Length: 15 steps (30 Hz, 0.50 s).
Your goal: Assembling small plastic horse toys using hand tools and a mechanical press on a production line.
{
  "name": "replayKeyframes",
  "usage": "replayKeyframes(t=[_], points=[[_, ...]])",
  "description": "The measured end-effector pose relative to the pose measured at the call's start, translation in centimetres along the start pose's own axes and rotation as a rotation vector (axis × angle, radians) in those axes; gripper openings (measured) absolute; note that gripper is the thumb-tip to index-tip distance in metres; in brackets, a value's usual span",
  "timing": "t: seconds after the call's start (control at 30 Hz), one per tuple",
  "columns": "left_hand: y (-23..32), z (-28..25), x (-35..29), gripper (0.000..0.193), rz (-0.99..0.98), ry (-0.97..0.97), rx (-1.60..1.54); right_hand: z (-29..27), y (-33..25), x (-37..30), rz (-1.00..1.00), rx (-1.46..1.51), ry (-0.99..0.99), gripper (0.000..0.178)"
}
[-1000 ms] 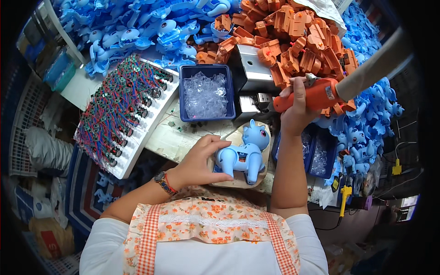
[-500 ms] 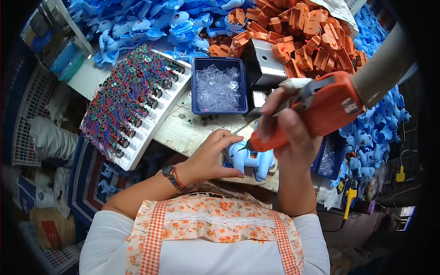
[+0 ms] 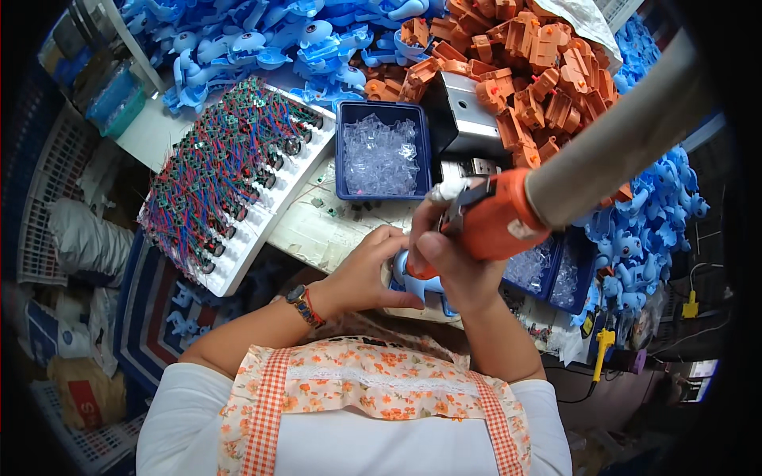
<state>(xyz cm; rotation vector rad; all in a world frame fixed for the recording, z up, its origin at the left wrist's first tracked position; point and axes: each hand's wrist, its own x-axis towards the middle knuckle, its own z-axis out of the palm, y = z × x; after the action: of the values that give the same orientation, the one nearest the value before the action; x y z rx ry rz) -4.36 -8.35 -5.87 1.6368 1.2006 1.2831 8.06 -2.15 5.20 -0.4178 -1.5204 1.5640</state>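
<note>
My right hand (image 3: 468,278) is wrapped round an orange electric screwdriver (image 3: 500,222), whose back end runs into a thick grey sleeve (image 3: 615,147). The tool points down at a light blue plastic toy body (image 3: 418,287) on the table before me. Its tip is hidden behind my fingers and the toy. With thumb and fingers curved round the toy's left end, my left hand (image 3: 363,274) steadies it. My right hand covers much of the toy.
Beyond my hands stands a dark blue bin (image 3: 341,163) of clear plastic parts. Left of it, a white foam tray (image 3: 274,208) carries wired circuit boards. Blue toy shells (image 3: 317,40) and orange housings (image 3: 548,75) are heaped behind. More bins (image 3: 548,289) sit to the right.
My right hand has brought the screwdriver left and down over the toy, tipping it more upright. My left hand has stayed at the toy's left end.
</note>
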Motion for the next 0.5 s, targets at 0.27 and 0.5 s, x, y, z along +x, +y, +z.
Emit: replayKeyframes(t=[0.27,0.5], points=[[0.7,-0.2,0.0,0.082,0.019,-0.04,0.145,-1.1,-0.2,1.0,0.015,0.084,-0.012,0.033],[2.5,-3.0,2.0,0.058,-0.011,-0.197,0.313,-6.3,-4.4,7.6,-0.092,0.314,0.109,0.033]])
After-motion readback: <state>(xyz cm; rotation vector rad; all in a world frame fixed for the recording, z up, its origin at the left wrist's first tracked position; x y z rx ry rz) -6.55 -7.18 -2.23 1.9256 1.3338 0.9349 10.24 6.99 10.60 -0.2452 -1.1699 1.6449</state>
